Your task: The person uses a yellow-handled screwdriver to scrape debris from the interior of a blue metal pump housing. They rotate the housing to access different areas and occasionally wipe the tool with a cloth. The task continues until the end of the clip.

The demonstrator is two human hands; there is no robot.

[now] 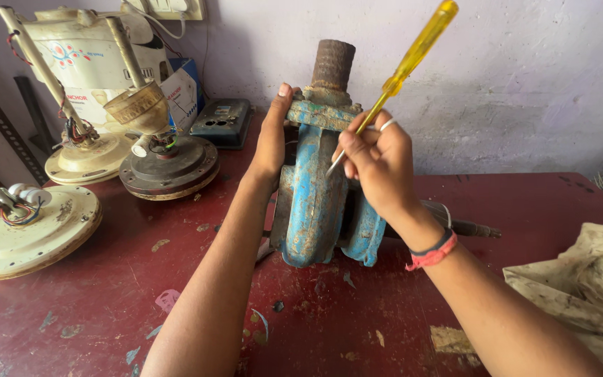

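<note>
A worn blue water pump [313, 202] with a rusty pipe stub on top stands on the dark red table [106, 293]. My left hand [272, 139] grips the pump's upper left side, thumb near the top flange. My right hand [378, 164] holds a screwdriver [405, 66] with a clear yellow handle. The handle points up and to the right, and the metal tip rests against the pump's blue body. A ring shows on one right finger, and red and black bands sit on that wrist. A dark shaft [472, 227] sticks out of the pump to the right, behind my right forearm.
Ceiling fan motors lie at the left: a cream one [26, 230] with loose wires, a dark one [169, 164] and another cream one [85, 153]. A dark box [221, 122] sits by the wall. A dirty cloth [584, 286] lies at the right.
</note>
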